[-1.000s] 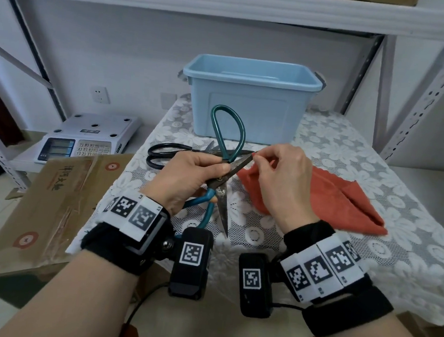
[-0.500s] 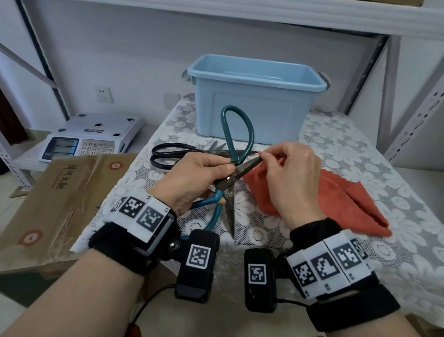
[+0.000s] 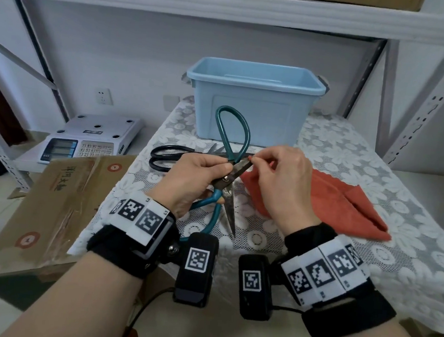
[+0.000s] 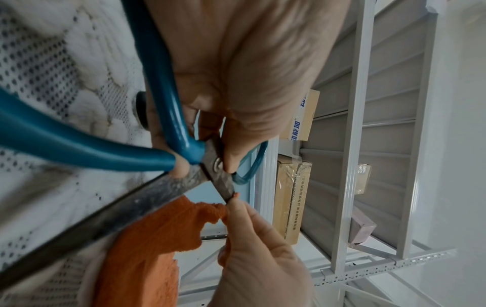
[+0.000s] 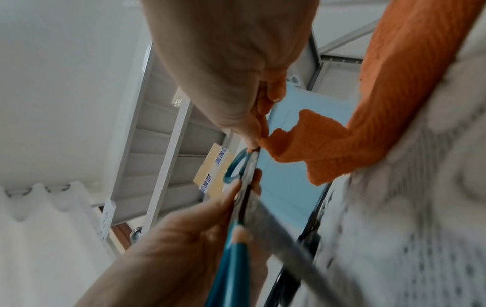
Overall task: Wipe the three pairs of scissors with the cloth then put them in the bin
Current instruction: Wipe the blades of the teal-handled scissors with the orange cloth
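My left hand [image 3: 222,168] grips the teal-handled scissors [image 3: 229,206] at the pivot and holds them spread wide above the table. One blade points down toward me and the other points right. My right hand [image 3: 258,162] pinches a corner of the orange-red cloth [image 3: 345,204] round the tip of that right-pointing blade. The left wrist view shows the rusty blades [image 4: 147,199] and the pinched cloth [image 4: 157,228] up close. Most of the cloth lies on the table. Black scissors [image 3: 163,155] lie behind my hands. The light blue bin [image 3: 251,115] stands at the back.
A white lace tablecloth [image 3: 349,157] covers the table. To the left sit an electronic scale [image 3: 90,142] and a cardboard box [image 3: 62,195]. Metal shelf uprights [image 3: 433,105] rise at the right and a shelf board runs overhead.
Hardly anything has changed: my right hand keeps the cloth pinched at the blade tip and my left hand keeps its hold. The teal scissors have tilted slightly.
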